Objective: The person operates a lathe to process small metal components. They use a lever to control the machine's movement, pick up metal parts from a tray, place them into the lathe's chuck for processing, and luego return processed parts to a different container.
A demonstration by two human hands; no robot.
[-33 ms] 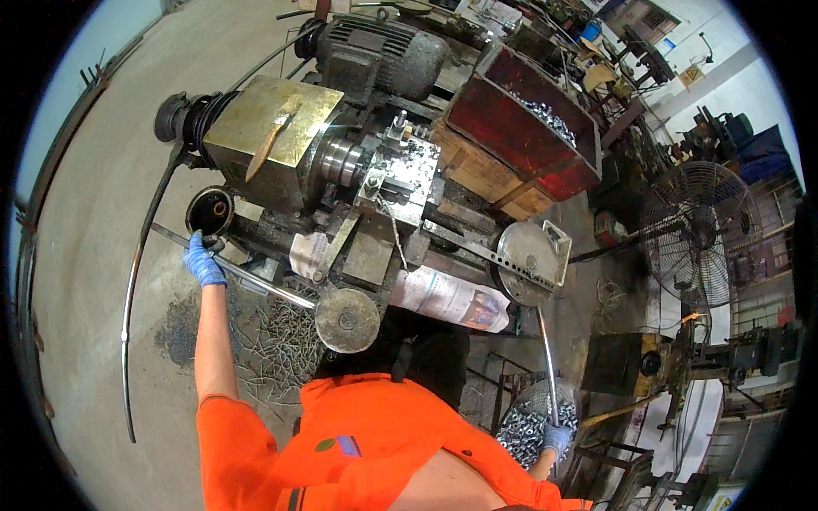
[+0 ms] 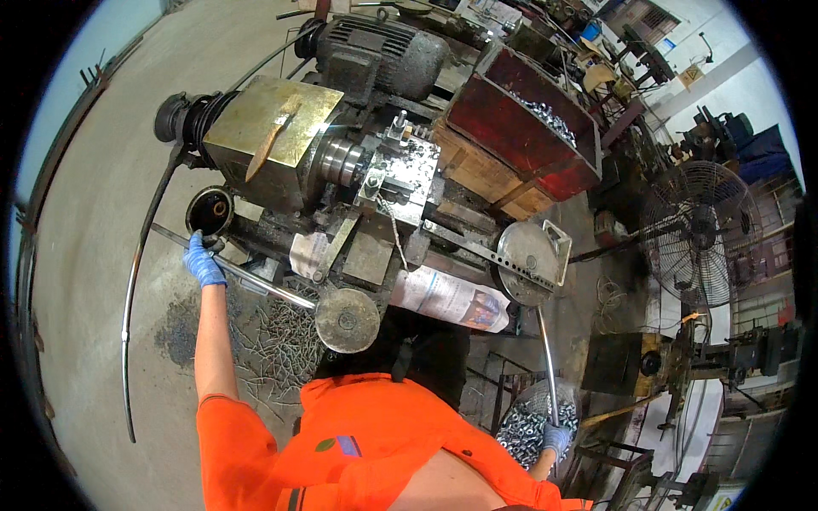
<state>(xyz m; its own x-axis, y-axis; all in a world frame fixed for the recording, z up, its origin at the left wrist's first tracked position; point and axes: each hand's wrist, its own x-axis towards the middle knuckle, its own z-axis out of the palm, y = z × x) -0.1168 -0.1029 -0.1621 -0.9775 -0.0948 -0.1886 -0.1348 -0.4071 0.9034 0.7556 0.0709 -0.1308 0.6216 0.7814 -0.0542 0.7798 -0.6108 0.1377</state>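
Observation:
My left hand [image 2: 203, 261], in a blue glove, is closed round a bright steel lever [image 2: 277, 290] beside a round black cup [image 2: 210, 210] on the machine. This lever runs to a round metal disc [image 2: 347, 320] at the machine's front. At the lower right my right hand [image 2: 557, 439], also gloved in blue, is wrapped round a second steel lever [image 2: 547, 353], which comes down from a larger round plate [image 2: 526, 262]. Between the two, the machine's spindle [image 2: 343, 162] faces a tool slide [image 2: 412, 180] covered in metal chips. Small metal parts [image 2: 521, 433] lie in a basket by my right hand.
A brush with a wooden handle [image 2: 266, 152] lies on the brass-coloured cover [image 2: 247, 115]. Behind the slide, a red bin [image 2: 511, 128] holds small metal parts. A large fan [image 2: 703, 230] stands at right. Long metal shavings [image 2: 277, 345] litter the floor at lower left.

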